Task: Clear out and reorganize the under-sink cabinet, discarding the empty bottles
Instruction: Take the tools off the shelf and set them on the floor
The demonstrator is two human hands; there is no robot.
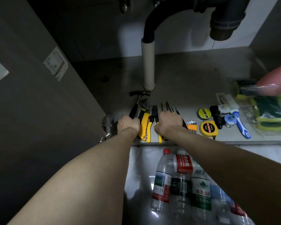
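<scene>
At centre frame, on the cabinet floor [193, 75], the hammer [134, 109] handle is gripped by the left hand [128, 123], the screwdrivers [168, 107] by the right hand [168, 121]. The empty bottles [182, 181] (light, slippery, easily crushed) lie at lower centre, best taken at the neck.
</scene>
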